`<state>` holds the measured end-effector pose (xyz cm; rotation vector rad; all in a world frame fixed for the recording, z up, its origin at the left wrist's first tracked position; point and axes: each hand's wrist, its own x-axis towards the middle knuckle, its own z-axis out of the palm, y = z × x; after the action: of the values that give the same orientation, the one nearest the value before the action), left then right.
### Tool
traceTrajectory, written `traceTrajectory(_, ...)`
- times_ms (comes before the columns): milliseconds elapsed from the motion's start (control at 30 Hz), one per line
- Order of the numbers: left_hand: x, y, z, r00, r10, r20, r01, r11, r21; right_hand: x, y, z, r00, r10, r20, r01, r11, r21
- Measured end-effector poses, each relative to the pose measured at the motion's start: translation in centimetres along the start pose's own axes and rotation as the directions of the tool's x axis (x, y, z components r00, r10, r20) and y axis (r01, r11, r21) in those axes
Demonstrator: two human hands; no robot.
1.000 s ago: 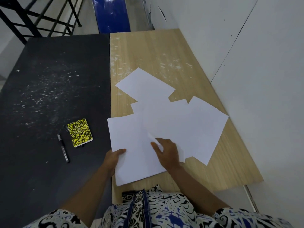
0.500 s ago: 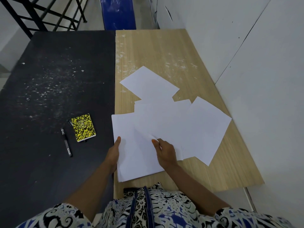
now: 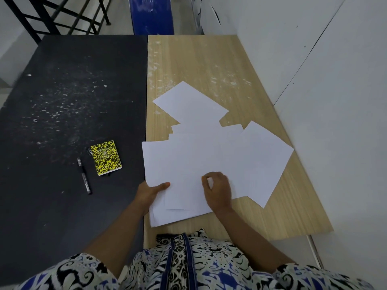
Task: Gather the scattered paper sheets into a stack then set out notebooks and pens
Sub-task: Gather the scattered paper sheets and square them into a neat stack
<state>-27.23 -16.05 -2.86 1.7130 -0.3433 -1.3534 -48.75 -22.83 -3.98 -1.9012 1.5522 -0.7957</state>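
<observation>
White paper sheets (image 3: pixel 201 155) lie fanned and overlapping on the pale wood surface (image 3: pixel 209 63). My left hand (image 3: pixel 150 191) pinches the near stack's edge; my right hand (image 3: pixel 217 189) curls fingers onto a sheet. Speckled yellow notebook (image 3: pixel 106 157) and black pen (image 3: pixel 84 176) rest on the dark surface (image 3: pixel 62 91).

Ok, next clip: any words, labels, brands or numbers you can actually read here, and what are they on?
No text can be read in this frame.
Yellow-and-black notebook: a small emblem or label in the cover's middle, too small and blurred to read.
Black pen: a pale marking on the barrel near the tip, too small to read.
Paper sheets: blank on the sides that show.
Patterned shirt: pattern only, no lettering.
</observation>
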Motion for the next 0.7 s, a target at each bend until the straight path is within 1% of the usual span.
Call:
traceTrajectory(33,0.0,-0.1,0.0,1.0,-0.001,0.005,0.001,1.0,-0.003,0.4,0.6,-0.5,0.997,0.064,-0.037,-0.067,0.992,-0.109)
traceTrajectory(67,0.1,-0.2,-0.1,1.0,-0.005,0.007,0.005,1.0,-0.004,0.8,1.2,-1.0,0.988,0.152,-0.038,-0.157,0.96,-0.23)
traceTrajectory(100,0.1,-0.2,-0.2,1.0,-0.006,0.013,0.006,1.0,-0.012,1.1,1.8,-1.6,0.968,0.248,-0.02,-0.24,0.91,-0.339)
traceTrajectory(133,0.1,-0.1,-0.2,1.0,-0.009,0.02,0.009,1.0,-0.021,1.4,2.5,-2.1,0.945,0.328,-0.006,-0.301,0.86,-0.411)
traceTrajectory(167,0.2,-0.1,-0.3,0.999,-0.018,0.029,0.019,0.999,-0.026,1.5,3.2,-2.5,0.927,0.375,0.005,-0.334,0.831,-0.445)
traceTrajectory(233,0.2,-0.1,-0.4,0.997,-0.047,0.054,0.049,0.998,-0.026,1.3,4.6,-2.9,0.906,0.421,0.032,-0.359,0.807,-0.469)
traceTrajectory(300,0.0,0.0,-0.4,0.998,-0.045,0.053,0.047,0.999,-0.022,0.9,5.4,-3.0,0.899,0.437,0.039,-0.365,0.795,-0.484)
traceTrajectory(467,-0.1,-0.2,0.3,0.999,0.037,0.005,-0.037,0.999,-0.024,0.8,5.6,-3.4,0.916,0.392,-0.087,-0.383,0.788,-0.482)
traceTrajectory(600,-0.6,0.3,1.4,0.99,0.059,-0.126,-0.066,0.996,-0.051,0.9,6.1,-3.3,0.925,0.36,-0.121,-0.372,0.796,-0.477)
traceTrajectory(700,-0.4,0.1,1.5,0.992,0.069,-0.11,-0.071,0.997,-0.017,1.0,6.5,-3.1,0.935,0.325,-0.142,-0.353,0.817,-0.457)
